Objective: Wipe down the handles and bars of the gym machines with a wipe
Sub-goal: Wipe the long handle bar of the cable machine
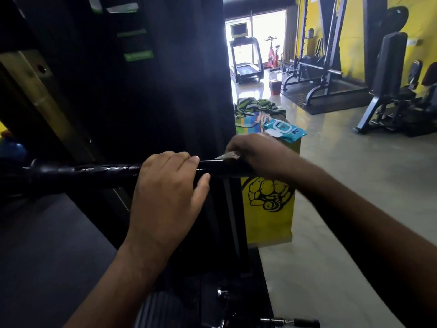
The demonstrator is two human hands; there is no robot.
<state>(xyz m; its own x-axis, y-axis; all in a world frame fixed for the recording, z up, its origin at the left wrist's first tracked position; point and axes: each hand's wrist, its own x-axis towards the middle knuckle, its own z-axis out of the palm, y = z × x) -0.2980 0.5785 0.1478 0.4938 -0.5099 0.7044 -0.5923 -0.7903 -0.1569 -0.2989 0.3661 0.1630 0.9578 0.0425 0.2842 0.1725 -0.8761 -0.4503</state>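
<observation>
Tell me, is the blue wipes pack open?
Probably open: the pack has something white, a flap or wipe, sticking out at its near edge.

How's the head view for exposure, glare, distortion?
Head view: doorway behind the treadmill is blown out, with glare on the floor; machine frame at left is near-black; highlights streak the bar; wide-angle bends the edges; left hand and right hand on the bar are sharp, wipe barely visible.

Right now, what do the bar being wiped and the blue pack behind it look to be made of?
The bar: likely metal under glossy black tape, judging by wrinkled, shiny ridges. The blue pack: soft plastic film, shiny, crumpled, with a stiffer white flap.
</observation>
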